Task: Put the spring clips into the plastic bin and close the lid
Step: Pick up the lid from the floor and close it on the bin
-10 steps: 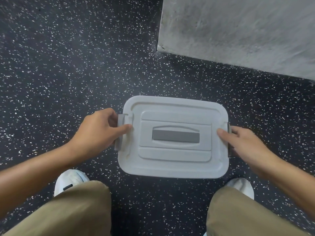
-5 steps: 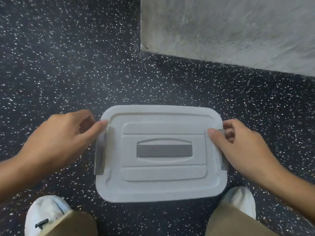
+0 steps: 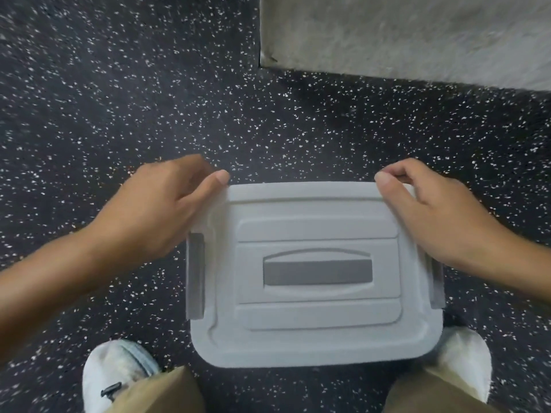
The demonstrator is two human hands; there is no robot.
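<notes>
Lid (image 3: 313, 329) seated on bin, long axis left-right between both hands (left (image 3: 155, 213), right (image 3: 438, 216)), each pinching a far corner, latches (image 3: 195, 275) just beside the wrists.

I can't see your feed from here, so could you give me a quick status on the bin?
Left hand and right hand on the lid's far corners. Lid on the bin, spring clips not visible. Nothing in the way.
</notes>
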